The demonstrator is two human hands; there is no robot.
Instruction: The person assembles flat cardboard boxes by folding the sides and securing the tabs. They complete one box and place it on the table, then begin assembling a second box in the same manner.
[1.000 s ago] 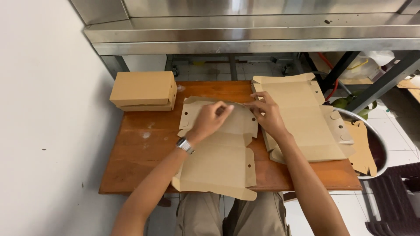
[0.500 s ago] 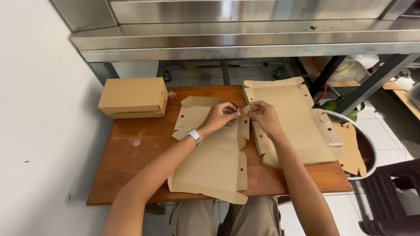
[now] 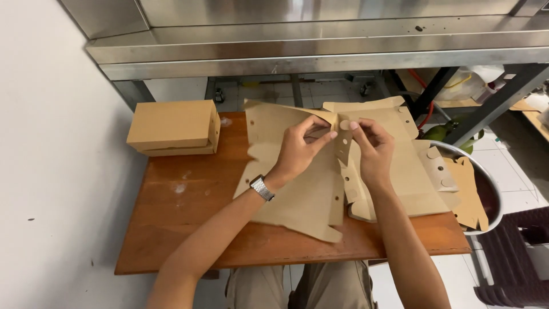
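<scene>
A flat brown cardboard box blank (image 3: 297,194) with punched round holes is lifted off the wooden table (image 3: 189,229) at its far end. My left hand (image 3: 300,146), with a metal watch on the wrist, pinches the blank's top edge. Close beside it, my right hand (image 3: 372,146) grips a side flap and bends it upward. Under and to the right of the blank lies a stack of more flat blanks (image 3: 412,171).
An assembled closed cardboard box (image 3: 171,126) sits at the table's far left corner. A round metal basin (image 3: 486,194) holding cardboard pieces stands at the right edge. A steel shelf (image 3: 314,51) overhangs the table's far side, and a white wall runs along the left.
The blank's far end has risen off the table. Both hands have come together at its top edge, and the right side flap is now folded upward.
</scene>
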